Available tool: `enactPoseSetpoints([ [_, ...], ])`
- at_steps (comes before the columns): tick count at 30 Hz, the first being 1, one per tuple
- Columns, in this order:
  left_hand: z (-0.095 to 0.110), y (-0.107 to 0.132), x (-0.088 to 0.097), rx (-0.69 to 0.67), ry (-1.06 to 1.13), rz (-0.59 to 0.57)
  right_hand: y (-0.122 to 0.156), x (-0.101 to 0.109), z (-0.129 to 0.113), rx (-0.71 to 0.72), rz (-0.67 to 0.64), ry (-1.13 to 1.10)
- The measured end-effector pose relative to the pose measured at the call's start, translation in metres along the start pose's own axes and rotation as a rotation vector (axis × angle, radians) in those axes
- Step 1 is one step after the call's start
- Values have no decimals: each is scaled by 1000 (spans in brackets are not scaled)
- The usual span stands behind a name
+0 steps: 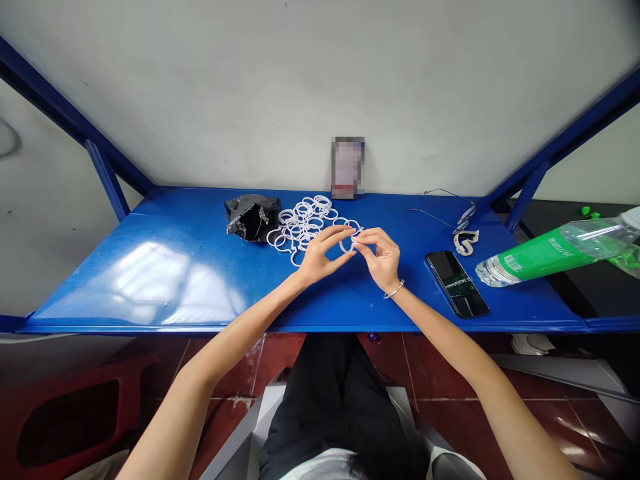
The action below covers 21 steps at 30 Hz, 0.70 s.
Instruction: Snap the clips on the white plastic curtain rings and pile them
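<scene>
Both my hands meet over the middle of the blue table (175, 267). My left hand (320, 257) and my right hand (383, 257) each pinch the same small white ring (349, 241) between thumb and fingers. A thin bracelet sits on my right wrist. Just behind my hands lies a loose pile of several white rings (303, 223) spread on the tabletop.
A crumpled black bag (251, 217) lies left of the pile. A small card (347, 167) leans on the wall behind. To the right are glasses (463, 230), a dark phone (457, 283) and a green-labelled plastic bottle (545, 253) on its side.
</scene>
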<state>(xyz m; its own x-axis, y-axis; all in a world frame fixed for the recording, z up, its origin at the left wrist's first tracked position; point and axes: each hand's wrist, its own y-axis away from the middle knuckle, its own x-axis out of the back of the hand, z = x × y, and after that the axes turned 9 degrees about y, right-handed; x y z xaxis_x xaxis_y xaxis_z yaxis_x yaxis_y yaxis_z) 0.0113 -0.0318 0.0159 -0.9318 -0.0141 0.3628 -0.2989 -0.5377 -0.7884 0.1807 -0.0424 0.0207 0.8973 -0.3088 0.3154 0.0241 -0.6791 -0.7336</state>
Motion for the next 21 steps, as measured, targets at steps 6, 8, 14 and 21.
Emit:
enactPoseSetpoints([
  [6,-2,2,0,-10,2,7,0,0,0,-6,-3,1],
  [8,-3,2,-1,-11,-6,8,1,-1,1,-4,-3,-13],
  [14,0,1,-1,60,37,15,2,-2,5,-55,-35,-73],
  [21,3,-3,-1,440,441,42,-6,1,-27,-84,14,-45],
])
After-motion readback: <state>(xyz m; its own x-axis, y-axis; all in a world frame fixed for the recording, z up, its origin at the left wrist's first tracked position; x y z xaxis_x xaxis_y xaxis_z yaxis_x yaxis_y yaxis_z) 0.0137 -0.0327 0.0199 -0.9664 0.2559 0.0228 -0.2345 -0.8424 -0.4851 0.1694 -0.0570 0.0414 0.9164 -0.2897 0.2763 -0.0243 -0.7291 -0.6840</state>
